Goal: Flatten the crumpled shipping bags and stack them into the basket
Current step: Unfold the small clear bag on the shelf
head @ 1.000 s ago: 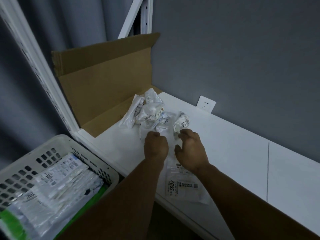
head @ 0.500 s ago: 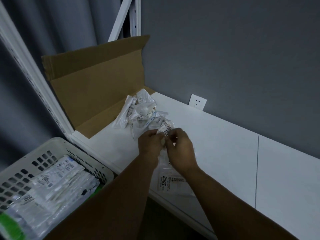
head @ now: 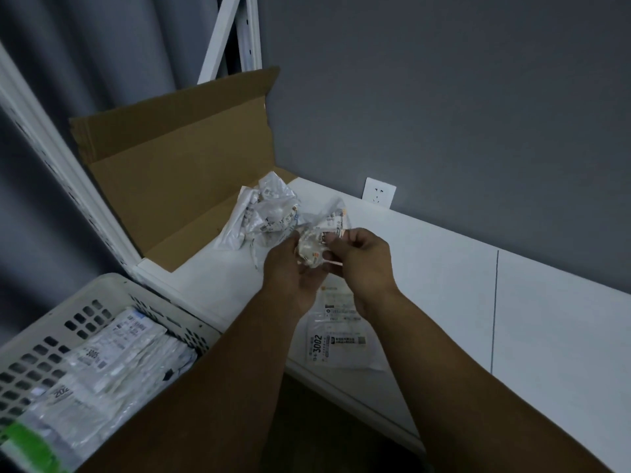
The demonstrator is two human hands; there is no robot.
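While the left hand (head: 290,269) and the right hand (head: 363,264) each pinch a crumpled, translucent white plastic shipping bag (head: 317,245) between curled fingers, it hangs just right of the open brown cardboard box (head: 170,172), beside a heap (head: 264,213) of more crumpled bags. The perforated white plastic basket (head: 41,339) of flat bags sits near-left of that box. Tugging the thin film sharply could tear it, or a slipping pinch could drop it into the heap.
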